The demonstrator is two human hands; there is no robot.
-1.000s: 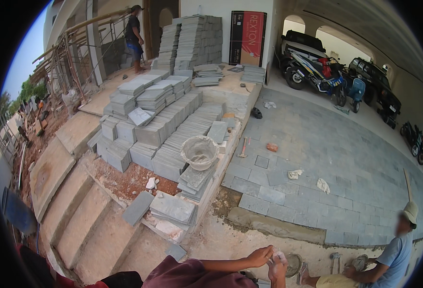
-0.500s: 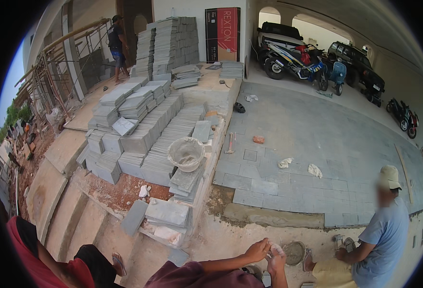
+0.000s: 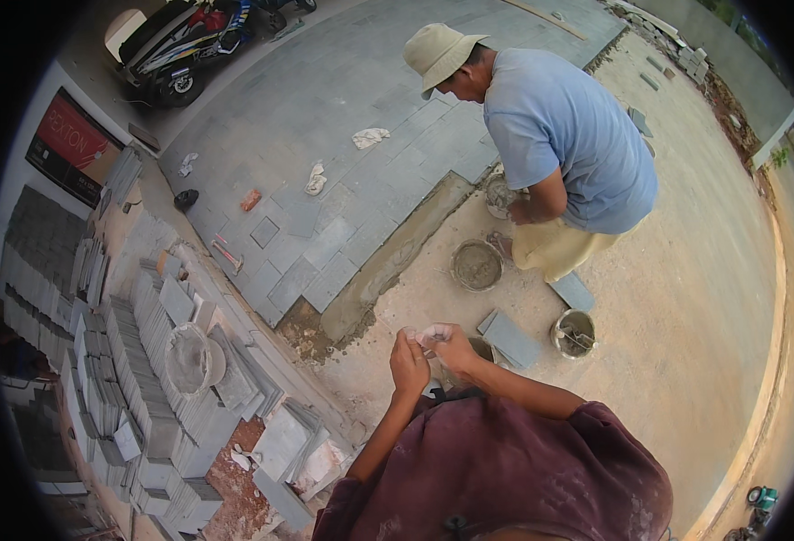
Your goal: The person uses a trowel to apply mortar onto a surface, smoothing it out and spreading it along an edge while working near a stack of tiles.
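Note:
My left hand (image 3: 409, 365) and my right hand (image 3: 454, 350) are raised together in front of my maroon shirt. The fingertips of both pinch a small pale object (image 3: 428, 335); it is too small to tell what it is. Just beyond my hands a grey paving tile (image 3: 510, 338) lies on the sandy ground, with a small bucket (image 3: 574, 334) holding tools beside it.
A person in a blue shirt and beige hat (image 3: 568, 135) bends over a round mortar pan (image 3: 476, 264). Laid grey paving (image 3: 352, 135) with scattered rags stretches behind. Stacks of grey tiles (image 3: 127, 361) and a basin (image 3: 190, 359) stand at the left. Motorbikes (image 3: 181, 36) are parked at the top.
The view has swung right and down. The person in blue, earlier at the lower right edge, now fills the upper middle. My hands stay together on the small pale object.

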